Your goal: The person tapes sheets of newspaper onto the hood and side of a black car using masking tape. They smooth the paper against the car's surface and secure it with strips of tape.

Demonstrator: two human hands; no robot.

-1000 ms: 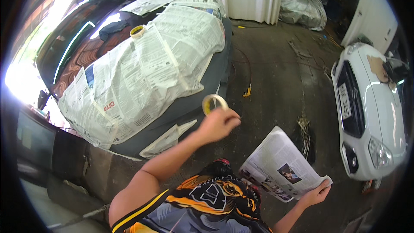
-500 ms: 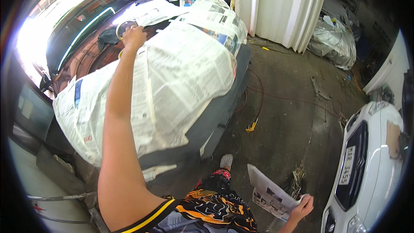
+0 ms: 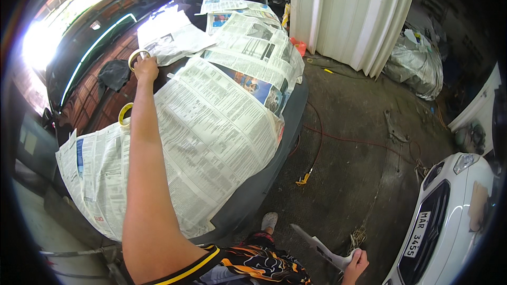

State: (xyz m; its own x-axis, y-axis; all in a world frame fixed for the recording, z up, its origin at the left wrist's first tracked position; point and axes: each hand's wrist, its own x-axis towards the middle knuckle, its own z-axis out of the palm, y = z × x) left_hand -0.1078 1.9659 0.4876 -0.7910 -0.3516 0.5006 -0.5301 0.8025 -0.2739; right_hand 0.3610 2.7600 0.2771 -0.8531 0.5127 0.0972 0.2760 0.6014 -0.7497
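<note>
Workshop with a dark, scuffed floor (image 3: pixel 343 179); bright daylight at upper left. Dark glossy car (image 3: pixel 92 92) fills the left side. White car (image 3: pixel 449 221) at lower right, white ribbed panel (image 3: pixel 348 16) at top, silver-wrapped heap (image 3: pixel 417 63) right of the panel. Newspaper cover (image 3: pixel 211 142) spread over the dark car's front end, wrinkled, long axis lower left to upper right; a dark glossy strip is bare beyond it. Loose white paper (image 3: pixel 174 31) and dark cloth (image 3: pixel 113 74) on that bare side. Red hose (image 3: pixel 346 139) on the floor.

Newspaper sheet (image 3: pixel 330 253): low at right, off the car, seen nearly edge-on, long axis running from the hand up-left toward the car. Right hand (image 3: pixel 356 266) pinches its near end.

Left hand (image 3: pixel 146 68) reaches across the cover, fingers gripping a tape roll (image 3: pixel 131 62) between cloth and loose paper; ring stands tilted, no long axis. Can't tell if it touches the car. Second roll (image 3: pixel 121 115) sits at the cover's edge, beside the forearm.
</note>
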